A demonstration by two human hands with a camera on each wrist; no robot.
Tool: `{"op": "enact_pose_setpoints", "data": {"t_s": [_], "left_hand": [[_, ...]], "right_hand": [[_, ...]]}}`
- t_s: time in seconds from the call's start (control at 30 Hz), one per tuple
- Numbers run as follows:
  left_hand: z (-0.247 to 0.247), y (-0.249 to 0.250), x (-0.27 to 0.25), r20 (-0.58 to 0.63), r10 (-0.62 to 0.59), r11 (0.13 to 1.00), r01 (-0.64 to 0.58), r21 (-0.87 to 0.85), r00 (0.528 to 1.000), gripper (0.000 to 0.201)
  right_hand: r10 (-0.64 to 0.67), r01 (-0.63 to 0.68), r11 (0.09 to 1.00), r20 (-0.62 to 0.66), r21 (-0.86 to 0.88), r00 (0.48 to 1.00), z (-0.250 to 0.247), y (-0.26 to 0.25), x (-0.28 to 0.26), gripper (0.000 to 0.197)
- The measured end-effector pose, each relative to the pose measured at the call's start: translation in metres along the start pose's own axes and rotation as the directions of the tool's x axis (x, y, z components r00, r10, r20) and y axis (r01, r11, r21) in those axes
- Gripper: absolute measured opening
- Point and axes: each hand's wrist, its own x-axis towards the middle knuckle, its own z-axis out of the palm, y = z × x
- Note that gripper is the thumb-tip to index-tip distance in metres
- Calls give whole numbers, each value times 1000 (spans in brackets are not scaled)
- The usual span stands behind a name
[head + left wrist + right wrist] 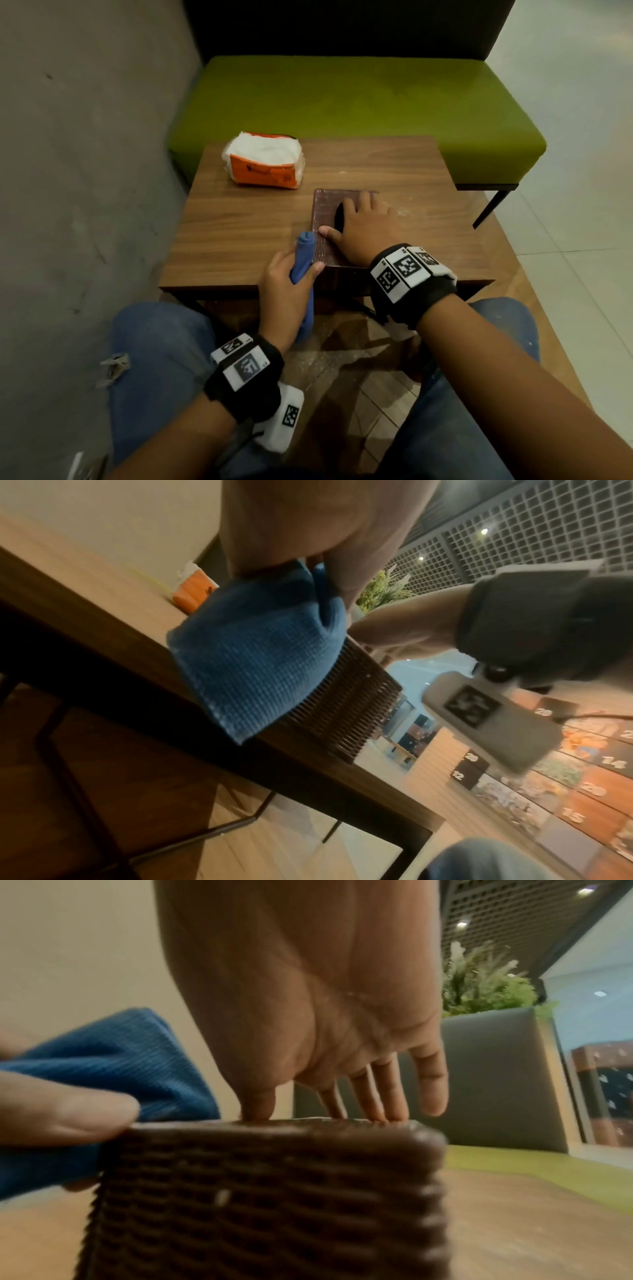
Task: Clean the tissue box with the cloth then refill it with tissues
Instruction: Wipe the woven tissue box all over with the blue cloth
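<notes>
The person sat at a small wooden table (239, 222) with a dark brown woven tissue box (322, 219) standing near its front edge, its top showing a dark oval slot (339, 217). The right hand (363, 228) lay flat on top of the box, fingers straight and spread, the thumb stretched out toward the near left corner; from the right wrist view the fingertips (387, 1110) pressed down on the lid while the little finger hung just off the far edge. That hand gripped nothing, it only pinned the box in place.

The left hand (286, 291) was closed around a bunched blue cloth (305, 253), thumb curled over it, and held it against the left side of the box at the near corner. In the left wrist view the cloth (253, 664) draped down over the ribbed side wall of the box (346, 704) and over the table's edge. A tail of the cloth hung below the hand, past the tabletop.

Further back on the table, toward its far left corner and well apart from the box, lay an orange plastic pack of white tissues (263, 161), open at the top. Behind the table stood a green upholstered bench (376, 99) with a dark backrest, and a grey wall (85, 137) ran along the left. Both wrists wore black bands with white marker tags (400, 269).
</notes>
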Motion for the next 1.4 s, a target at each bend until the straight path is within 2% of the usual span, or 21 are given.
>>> {"op": "enact_pose_setpoints", "data": {"t_s": [0.07, 0.1, 0.17, 0.2, 0.27, 0.3, 0.4, 0.5, 0.6, 0.67, 0.77, 0.83, 0.93, 1.03, 1.1, 1.17, 1.23, 1.3, 1.4], "left_hand": [[-10, -11, 16, 17, -82, 996, 81, 27, 996, 15], [-16, -17, 25, 26, -144, 989, 142, 46, 989, 15], [-27, -29, 42, -10, -239, 971, 239, 28, 971, 14], [-32, -31, 47, -53, -243, 970, 244, 7, 969, 15], [-33, -26, 50, -130, -188, 982, 188, -15, 973, 17], [-30, -19, 50, -132, -153, 988, 153, -11, 979, 17], [-9, -5, 46, -23, -86, 996, 86, -3, 996, 7], [4, -4, 29, 37, -1, 997, -2, 75, 999, 45], [5, -4, 7, 89, 113, 988, -121, 94, 990, 52], [2, -8, 19, 49, 107, 991, -110, 76, 993, 49], [-2, -15, 56, -25, -11, 997, 13, 76, 1000, 38], [-2, -16, 57, -22, -29, 996, 30, 79, 999, 36], [-1, -13, 18, 53, 70, 997, -72, 38, 996, 52], [-5, -16, -13, 140, 196, 977, -205, 53, 971, 60], [-6, -20, 0, 140, 186, 980, -195, 49, 972, 60], [-4, -23, 26, 67, 113, 992, -116, 45, 991, 53], [-2, -20, 36, 34, 91, 994, -92, 54, 995, 49], [1, -13, 14, 105, 142, 988, -147, 43, 984, 54], [-2, -12, -27, 207, 264, 961, -276, 30, 942, 57]], "right_hand": [[48, -48, 999, -32, 9, 998, -5, 2, -3, 78], [33, -32, 999, -19, 40, 999, -9, 9, -3, 80], [-113, 108, 992, 73, 69, 991, -16, 25, 0, 81], [-195, 184, 979, 146, 82, 970, -18, 33, 0, 79], [-262, 232, 962, 242, 145, 934, -18, 43, 2, 74], [-255, 219, 962, 243, 166, 936, -15, 44, 2, 73], [-183, 166, 979, 151, 122, 971, -6, 35, 3, 72], [-141, 130, 988, 121, 88, 983, -5, 27, 4, 72], [-127, 121, 991, 118, 60, 985, -5, 25, 3, 70], [-133, 124, 990, 144, 70, 981, -7, 25, 2, 71], [-152, 137, 987, 229, 81, 961, -12, 31, 3, 68], [-150, 133, 988, 254, 84, 955, -13, 32, 4, 68], [-134, 114, 989, 231, 96, 964, -12, 30, 4, 68], [-135, 114, 988, 225, 103, 965, -12, 29, 4, 69], [-136, 115, 988, 224, 105, 965, -12, 30, 3, 68], [-134, 113, 988, 218, 109, 967, -11, 29, 3, 68], [-128, 107, 988, 209, 108, 970, -10, 27, 2, 68], [-118, 98, 989, 203, 107, 972, -9, 27, 3, 68], [-111, 90, 990, 207, 105, 972, -9, 27, 4, 69]]}}
